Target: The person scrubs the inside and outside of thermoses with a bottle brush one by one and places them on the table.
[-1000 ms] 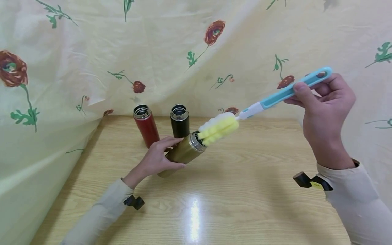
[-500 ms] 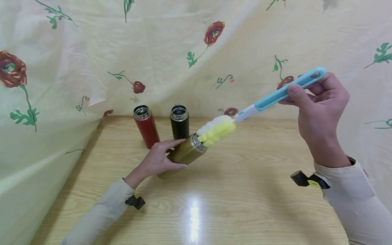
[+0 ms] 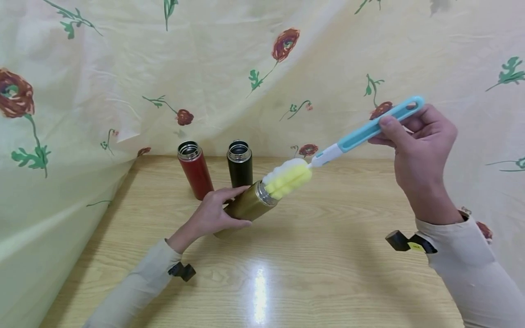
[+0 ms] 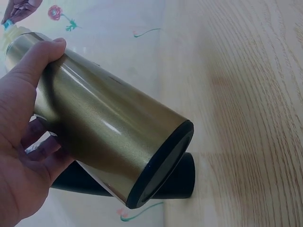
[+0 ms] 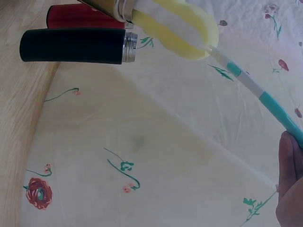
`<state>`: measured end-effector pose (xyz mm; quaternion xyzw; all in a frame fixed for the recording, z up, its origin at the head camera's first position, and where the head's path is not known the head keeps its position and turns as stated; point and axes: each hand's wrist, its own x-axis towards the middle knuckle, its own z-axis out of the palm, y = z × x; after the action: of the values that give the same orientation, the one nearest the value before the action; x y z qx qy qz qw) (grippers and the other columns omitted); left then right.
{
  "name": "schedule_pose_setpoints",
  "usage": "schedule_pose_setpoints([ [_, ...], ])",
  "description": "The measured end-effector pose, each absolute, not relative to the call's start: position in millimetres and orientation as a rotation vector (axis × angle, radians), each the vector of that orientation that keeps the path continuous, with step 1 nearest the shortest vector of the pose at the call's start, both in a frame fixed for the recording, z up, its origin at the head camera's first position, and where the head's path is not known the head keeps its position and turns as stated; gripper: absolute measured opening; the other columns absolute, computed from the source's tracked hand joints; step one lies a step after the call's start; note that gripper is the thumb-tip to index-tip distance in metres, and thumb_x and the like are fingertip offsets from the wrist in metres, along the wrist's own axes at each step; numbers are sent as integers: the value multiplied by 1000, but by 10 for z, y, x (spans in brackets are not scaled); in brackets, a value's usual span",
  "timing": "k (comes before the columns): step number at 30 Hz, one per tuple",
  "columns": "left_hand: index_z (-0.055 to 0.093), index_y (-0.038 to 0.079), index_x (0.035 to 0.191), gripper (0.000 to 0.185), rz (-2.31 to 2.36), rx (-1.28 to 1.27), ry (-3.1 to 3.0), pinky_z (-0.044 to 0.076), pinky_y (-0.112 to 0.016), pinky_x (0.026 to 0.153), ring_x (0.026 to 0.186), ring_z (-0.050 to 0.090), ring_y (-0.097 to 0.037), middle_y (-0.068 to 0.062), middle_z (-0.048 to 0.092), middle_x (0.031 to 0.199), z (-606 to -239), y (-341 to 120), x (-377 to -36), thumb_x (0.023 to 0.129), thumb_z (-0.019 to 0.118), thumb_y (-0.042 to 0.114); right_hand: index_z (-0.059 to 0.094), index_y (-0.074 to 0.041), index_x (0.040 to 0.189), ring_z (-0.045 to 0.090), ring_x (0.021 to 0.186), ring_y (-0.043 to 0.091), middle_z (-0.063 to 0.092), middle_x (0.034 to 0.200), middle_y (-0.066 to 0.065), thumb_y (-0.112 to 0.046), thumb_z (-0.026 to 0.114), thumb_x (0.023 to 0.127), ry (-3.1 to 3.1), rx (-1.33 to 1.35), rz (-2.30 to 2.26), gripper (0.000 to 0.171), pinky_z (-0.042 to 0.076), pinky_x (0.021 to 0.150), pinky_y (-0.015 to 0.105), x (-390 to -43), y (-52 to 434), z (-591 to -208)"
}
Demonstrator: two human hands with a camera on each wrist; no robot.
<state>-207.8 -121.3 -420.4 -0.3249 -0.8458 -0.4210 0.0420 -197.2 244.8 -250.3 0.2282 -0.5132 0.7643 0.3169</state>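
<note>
My left hand [image 3: 215, 212] grips a gold vacuum flask [image 3: 251, 203], tilted with its open steel mouth up and to the right. In the left wrist view the flask's dark base [image 4: 161, 165] is lifted off the table. My right hand [image 3: 426, 150] pinches the blue handle of a bottle brush [image 3: 361, 136] between thumb and fingers. The brush's yellow and white sponge head [image 3: 289, 177] has its tip inside the flask's mouth; most of the sponge still shows outside. The tip itself is hidden by the rim.
Behind the left hand a red flask [image 3: 197, 175] and a black flask [image 3: 240, 166] stand upright without lids on the wooden table [image 3: 328, 255]. A flowered cloth [image 3: 229, 82] hangs along the back and left side.
My right hand has moved left and slightly down, bringing the brush with it, and the sponge sits a little deeper in the gold flask. The left hand has barely shifted.
</note>
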Motion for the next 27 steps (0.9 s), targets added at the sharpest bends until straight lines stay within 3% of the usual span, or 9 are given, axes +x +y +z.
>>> schedule_pose_setpoints([
  [7,61,12,142,81,-1246,-982,-2610,61,-38,86,102,69,-19,-8,71,123,-4192,-1194,-2044,71,95,31,59,25,98,75,78,31,73,96,28,21,70,82,-1404,520,2067,20,61,63,36,-1963,2474,-2525],
  [21,62,11,141,81,-1281,-998,-2605,61,-37,86,101,69,-18,-7,72,121,-4197,-1181,-2017,70,96,31,60,21,95,75,67,27,73,81,23,21,71,81,-1406,496,2082,17,62,63,37,-1920,2455,-2613],
  [27,63,12,141,81,-1269,-1017,-2611,61,-37,85,100,68,-18,-6,72,118,-4218,-1182,-2022,69,96,30,58,26,100,76,71,28,72,90,27,22,68,83,-1416,601,2064,20,62,66,40,-1908,2442,-2634],
])
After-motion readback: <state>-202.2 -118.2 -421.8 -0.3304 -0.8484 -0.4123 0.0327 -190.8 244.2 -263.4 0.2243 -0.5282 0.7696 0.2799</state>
